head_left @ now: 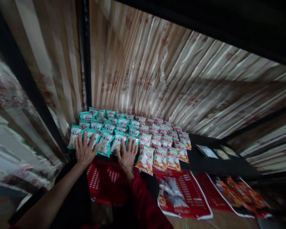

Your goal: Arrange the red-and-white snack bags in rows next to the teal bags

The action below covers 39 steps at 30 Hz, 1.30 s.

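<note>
Rows of teal snack bags (pixel 106 141) lie on the left part of a black shelf (pixel 197 162). My left hand (pixel 84 149) rests with fingers spread on the front-row bags at the left. Farther right, my right hand (pixel 128 156) lies flat, its spread fingers on the right end of the same front row. Beside that hand, white-and-orange snack bags (pixel 160 157) with striped edges stand in several rows against the teal ones. Neither hand grips a bag.
Below the shelf are a red basket (pixel 102 187), another red basket (pixel 197 200) with a few striped-edge bags, and orange packets (pixel 240 190) at the right. Flat packets (pixel 207 151) lie on the shelf's right part. Dark posts (pixel 85 57) and a patterned curtain (pixel 145 70) stand behind.
</note>
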{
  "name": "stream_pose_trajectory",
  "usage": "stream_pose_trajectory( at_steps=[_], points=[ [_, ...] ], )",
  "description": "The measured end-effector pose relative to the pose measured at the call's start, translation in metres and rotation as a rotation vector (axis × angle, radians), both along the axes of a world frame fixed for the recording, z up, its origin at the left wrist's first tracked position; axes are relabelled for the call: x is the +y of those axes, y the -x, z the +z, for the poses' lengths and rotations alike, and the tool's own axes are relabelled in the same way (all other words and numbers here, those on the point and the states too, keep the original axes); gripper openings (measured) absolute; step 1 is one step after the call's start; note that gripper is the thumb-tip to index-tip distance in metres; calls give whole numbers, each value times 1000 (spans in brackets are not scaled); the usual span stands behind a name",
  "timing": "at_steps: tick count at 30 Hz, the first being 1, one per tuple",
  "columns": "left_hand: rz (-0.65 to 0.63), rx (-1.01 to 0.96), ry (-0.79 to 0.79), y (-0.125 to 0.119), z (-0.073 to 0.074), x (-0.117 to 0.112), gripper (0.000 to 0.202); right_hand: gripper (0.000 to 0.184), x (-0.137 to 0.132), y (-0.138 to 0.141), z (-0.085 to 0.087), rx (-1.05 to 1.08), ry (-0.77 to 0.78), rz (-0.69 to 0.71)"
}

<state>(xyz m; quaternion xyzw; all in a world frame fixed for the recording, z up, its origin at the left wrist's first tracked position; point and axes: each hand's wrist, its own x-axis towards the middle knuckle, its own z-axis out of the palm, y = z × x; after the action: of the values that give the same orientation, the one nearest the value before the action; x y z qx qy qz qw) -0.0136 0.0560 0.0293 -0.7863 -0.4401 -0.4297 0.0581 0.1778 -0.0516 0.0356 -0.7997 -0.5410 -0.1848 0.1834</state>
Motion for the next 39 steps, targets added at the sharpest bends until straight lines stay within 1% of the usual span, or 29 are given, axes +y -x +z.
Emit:
stream_pose_trajectory(
  at_steps=[2,4,8,11,15,20,29,33,39],
  points=[
    [-19,23,1,-3,-1,-7,64,58,-3,0,0,4,-5,-24],
    [-68,72,-3,-9,-1,-14,60,59,-2,-1,1,8,0,-50],
    [-177,164,5,-28,0,-26,52,59,8,-5,7,17,18,-67],
    [-223,207,27,-43,-1,-25,50,59,16,-7,8,20,14,-61],
    [-267,235,32,-53,-10,-19,48,59,20,-8,5,6,7,-40],
    [-277,236,43,-56,-21,-15,49,59,21,-8,2,-12,21,-26],
    [-285,275,15,-56,-22,-13,53,61,24,-8,-7,17,-1,-44],
    [-278,241,8,-57,-26,-14,55,62,23,-8,-3,44,9,-42],
    [-289,187,-30,-58,-31,-16,53,57,20,-8,13,98,-31,-19]
  ],
)
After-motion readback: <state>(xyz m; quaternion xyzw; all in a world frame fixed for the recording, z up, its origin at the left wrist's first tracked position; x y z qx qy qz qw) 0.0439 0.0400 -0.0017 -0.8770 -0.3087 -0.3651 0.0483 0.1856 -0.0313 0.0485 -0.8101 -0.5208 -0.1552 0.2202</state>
